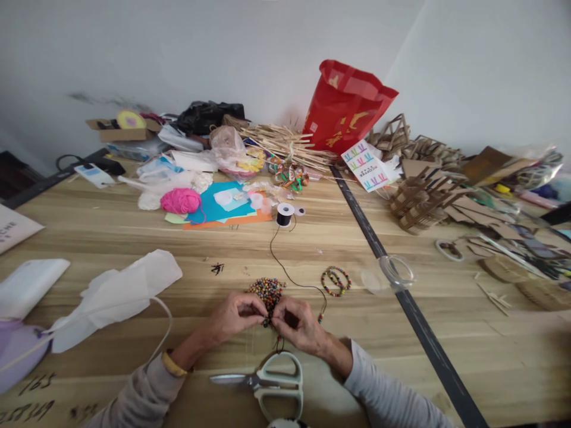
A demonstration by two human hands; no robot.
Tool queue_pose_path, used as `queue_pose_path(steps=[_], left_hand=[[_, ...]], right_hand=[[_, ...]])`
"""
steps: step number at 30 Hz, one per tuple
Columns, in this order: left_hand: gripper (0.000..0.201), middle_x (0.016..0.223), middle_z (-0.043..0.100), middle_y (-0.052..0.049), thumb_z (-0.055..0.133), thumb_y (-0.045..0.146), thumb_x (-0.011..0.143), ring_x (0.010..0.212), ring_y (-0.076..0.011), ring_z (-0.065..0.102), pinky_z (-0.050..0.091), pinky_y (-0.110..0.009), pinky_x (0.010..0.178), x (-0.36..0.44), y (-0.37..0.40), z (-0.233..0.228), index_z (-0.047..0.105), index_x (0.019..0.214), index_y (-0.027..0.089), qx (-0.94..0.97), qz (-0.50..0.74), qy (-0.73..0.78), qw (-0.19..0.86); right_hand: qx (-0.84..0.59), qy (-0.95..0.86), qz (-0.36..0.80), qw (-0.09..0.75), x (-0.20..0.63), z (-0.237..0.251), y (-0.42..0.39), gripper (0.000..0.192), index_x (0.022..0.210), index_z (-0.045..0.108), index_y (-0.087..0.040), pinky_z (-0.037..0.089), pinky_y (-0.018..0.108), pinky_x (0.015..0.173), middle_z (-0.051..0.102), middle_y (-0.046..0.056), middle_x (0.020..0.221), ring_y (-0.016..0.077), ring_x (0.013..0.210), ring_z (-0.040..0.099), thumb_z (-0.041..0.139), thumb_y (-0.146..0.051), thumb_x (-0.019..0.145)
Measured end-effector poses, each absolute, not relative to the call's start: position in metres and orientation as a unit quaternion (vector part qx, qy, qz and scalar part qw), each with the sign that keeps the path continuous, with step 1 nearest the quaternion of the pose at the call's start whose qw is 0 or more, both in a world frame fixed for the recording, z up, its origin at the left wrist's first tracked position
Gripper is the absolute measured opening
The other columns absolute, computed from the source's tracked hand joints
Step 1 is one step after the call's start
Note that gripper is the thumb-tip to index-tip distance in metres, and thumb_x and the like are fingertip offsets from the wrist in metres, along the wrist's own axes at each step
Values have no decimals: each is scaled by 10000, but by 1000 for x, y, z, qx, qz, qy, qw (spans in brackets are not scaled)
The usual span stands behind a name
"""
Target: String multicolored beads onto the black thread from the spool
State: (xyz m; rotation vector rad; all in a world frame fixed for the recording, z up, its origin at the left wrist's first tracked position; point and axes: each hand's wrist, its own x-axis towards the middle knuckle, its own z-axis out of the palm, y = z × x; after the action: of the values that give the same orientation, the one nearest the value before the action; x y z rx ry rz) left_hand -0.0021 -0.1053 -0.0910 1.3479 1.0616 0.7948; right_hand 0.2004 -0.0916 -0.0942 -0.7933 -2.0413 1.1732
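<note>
A pile of small multicoloured beads lies on the wooden table, and both hands meet at its near side. My left hand is closed in a pinch, thumb against forefinger; what sits between the tips is too small to make out. My right hand pinches close beside it, on the black cord it seems, with a few beads strung by its outer edge. That cord runs back to a black spool. Scissors with pale handles lie just below the hands, blades pointing left.
Two beaded bracelets lie to the right, near a clear plastic ring. A white sheet is on the left. Pink yarn, a red bag and small woven baskets stand farther back. A dark strip crosses the table.
</note>
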Motion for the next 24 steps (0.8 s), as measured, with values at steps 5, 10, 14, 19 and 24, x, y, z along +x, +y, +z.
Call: queue_pose_path(steps=[5, 10, 14, 19, 24], left_hand=[[108, 759, 679, -57, 680, 203, 663, 703, -148, 622, 501, -253, 688, -2, -107, -89, 664, 714, 110, 580, 338, 454, 586], [111, 762, 669, -61, 676, 208, 671, 712, -151, 616, 498, -255, 688, -2, -107, -89, 659, 717, 108, 591, 334, 455, 575], [115, 772, 654, -73, 658, 206, 676, 717, -158, 612, 499, -260, 681, -1, -108, -91, 658, 721, 101, 604, 338, 451, 563], [112, 766, 637, -74, 630, 200, 696, 696, -148, 596, 483, -237, 640, 0, -108, -92, 661, 730, 98, 633, 336, 446, 536], [85, 747, 625, -62, 606, 178, 716, 667, -134, 577, 459, -214, 606, 1, -108, -89, 658, 725, 110, 671, 327, 442, 497]], right_hand=[[-299, -778, 448, 323, 200, -96, -91, 109, 732, 571, -146, 336, 190, 502, 514, -4, 620, 87, 541, 442, 543, -209, 817], [-299, -777, 448, 325, 200, -94, -91, 131, 724, 567, -144, 331, 190, 495, 509, -7, 605, 85, 529, 434, 542, -228, 821], [-302, -779, 444, 324, 200, -94, -91, 122, 729, 571, -144, 330, 191, 503, 512, -7, 610, 85, 538, 436, 542, -221, 819], [-301, -780, 443, 324, 200, -95, -92, 153, 728, 574, -144, 342, 192, 508, 516, -3, 613, 88, 542, 441, 545, -253, 832], [-291, -784, 440, 328, 200, -94, -92, 155, 734, 575, -148, 356, 199, 518, 523, 3, 624, 94, 554, 456, 539, -255, 841]])
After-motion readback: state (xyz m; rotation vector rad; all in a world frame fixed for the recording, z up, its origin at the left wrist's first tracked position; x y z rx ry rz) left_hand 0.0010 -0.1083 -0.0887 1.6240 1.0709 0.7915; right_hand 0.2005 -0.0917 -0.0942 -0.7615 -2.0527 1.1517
